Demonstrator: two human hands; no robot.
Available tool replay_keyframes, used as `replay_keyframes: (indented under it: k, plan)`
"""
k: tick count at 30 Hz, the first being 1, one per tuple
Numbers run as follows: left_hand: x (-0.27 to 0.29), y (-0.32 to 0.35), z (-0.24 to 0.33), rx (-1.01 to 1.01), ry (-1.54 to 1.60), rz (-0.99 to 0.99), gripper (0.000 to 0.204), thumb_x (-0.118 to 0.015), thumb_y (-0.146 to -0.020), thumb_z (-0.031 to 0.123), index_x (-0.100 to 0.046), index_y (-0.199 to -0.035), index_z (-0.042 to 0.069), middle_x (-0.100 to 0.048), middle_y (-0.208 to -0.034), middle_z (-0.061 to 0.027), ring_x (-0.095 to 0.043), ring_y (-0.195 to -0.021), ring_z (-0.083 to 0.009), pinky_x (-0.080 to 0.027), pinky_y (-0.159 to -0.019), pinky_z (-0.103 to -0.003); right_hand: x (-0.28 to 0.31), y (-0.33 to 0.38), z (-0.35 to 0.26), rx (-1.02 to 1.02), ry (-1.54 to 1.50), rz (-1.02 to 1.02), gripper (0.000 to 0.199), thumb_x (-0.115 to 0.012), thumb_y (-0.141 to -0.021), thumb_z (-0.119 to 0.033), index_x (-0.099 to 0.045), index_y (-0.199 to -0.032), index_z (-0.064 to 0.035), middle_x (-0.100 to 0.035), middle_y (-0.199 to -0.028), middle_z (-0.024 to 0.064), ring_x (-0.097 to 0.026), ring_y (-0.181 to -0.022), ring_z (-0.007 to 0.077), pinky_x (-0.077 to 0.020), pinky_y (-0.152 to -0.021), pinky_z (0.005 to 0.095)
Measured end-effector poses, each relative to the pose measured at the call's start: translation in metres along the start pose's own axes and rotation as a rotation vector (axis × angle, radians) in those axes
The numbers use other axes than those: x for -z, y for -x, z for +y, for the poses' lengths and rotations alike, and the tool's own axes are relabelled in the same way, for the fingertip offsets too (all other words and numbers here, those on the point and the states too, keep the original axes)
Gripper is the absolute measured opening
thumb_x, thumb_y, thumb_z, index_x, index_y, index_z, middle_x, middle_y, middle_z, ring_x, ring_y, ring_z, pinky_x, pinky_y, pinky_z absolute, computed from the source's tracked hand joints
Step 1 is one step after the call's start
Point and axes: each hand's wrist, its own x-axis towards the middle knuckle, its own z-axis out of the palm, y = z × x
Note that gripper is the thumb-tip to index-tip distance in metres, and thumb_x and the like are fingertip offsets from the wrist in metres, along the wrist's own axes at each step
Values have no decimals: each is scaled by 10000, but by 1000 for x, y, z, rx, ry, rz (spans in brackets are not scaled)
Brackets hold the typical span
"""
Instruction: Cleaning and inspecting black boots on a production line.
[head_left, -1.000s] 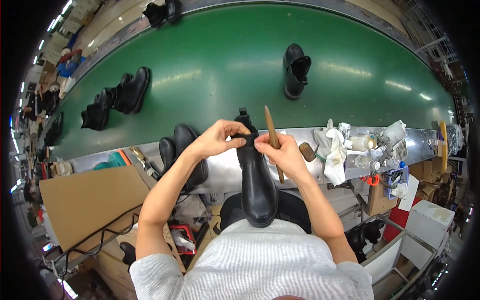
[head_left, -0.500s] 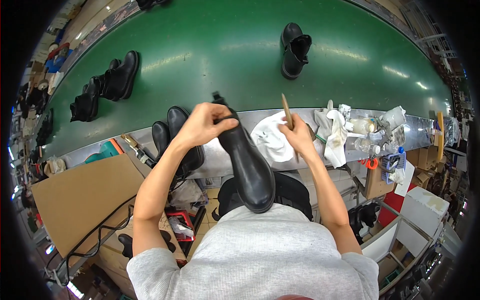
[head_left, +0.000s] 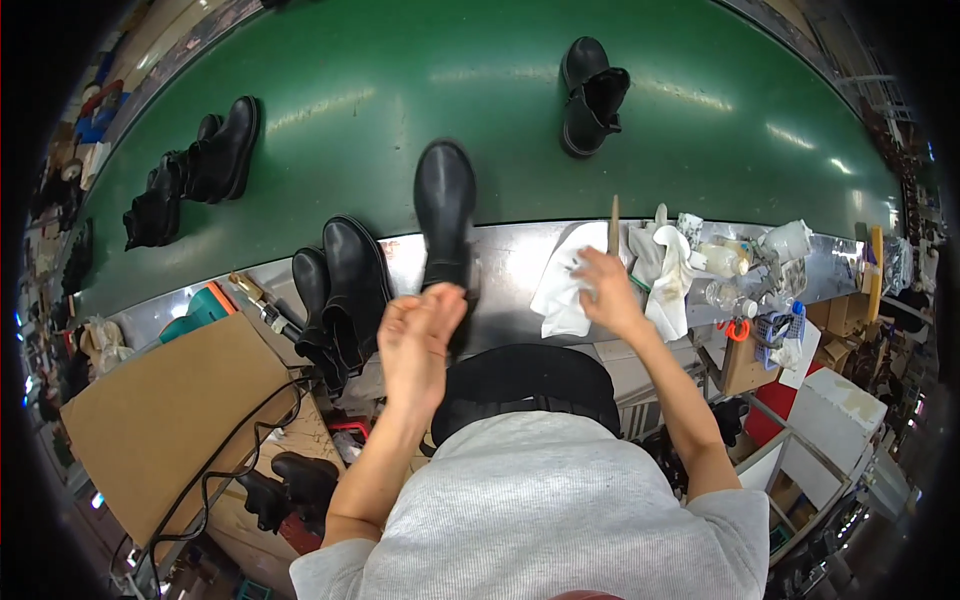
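Note:
A black ankle boot (head_left: 446, 205) points its rounded toe away from me, over the green surface and the metal edge. My left hand (head_left: 415, 335) is at its shaft, fingers curled against it and slightly blurred; they cover part of the shaft. Over to the right, my right hand (head_left: 612, 292) has its fingers spread above a crumpled white cloth (head_left: 563, 295). A thin wooden stick (head_left: 614, 222) points away from me just beyond those fingers; its near end is hidden by the hand. Left of the handled boot, a pair of black boots (head_left: 350, 265) rests on the metal ledge.
Further boots stand on the green tabletop (head_left: 350, 150): one pair (head_left: 590, 98) at the far right, others (head_left: 222, 150) at left. Stained cloths (head_left: 672, 280), bottles (head_left: 725, 258) and orange-handled scissors (head_left: 738, 330) lie at right. A cardboard sheet (head_left: 175, 410) and black cable occupy the lower left.
The boot has swung round, from toe toward me to toe away, and left my lap for the bench. My right hand has opened from around the stick, which now points straight away.

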Motion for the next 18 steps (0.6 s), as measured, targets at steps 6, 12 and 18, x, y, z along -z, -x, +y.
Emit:
replay_keyframes:
  k: [6,12,18]
  plan:
    - [33,-56,12,-275,-744,97,241,-579,-874,237,-487,-981,42,-582,-919,-75,-540,-769,-137,-416,-664,-225,107,-149,66,-650,-892,562,547,-576,-820,-483,-541,-1126,-32,-549,-1072,85,-527,-914,168,-471,-690,296]
    - [4,-151,-21,359,-688,131,1062,-556,-598,773,-363,-1277,-21,-470,-1115,-130,-475,-895,-200,-406,-725,-337,94,-249,150,-834,-656,0,428,-595,-724,-186,-497,-1057,65,-589,-910,223,-630,-793,361,-546,-586,447]
    - [-24,-149,-19,434,-736,82,1171,-672,-593,618,-144,-1386,-63,-381,-1249,-257,-494,-1057,-301,-446,-829,-415,84,-134,23,-399,-320,29,193,-485,-733,-68,-553,-814,92,-604,-733,185,-584,-684,262,-452,-638,376]
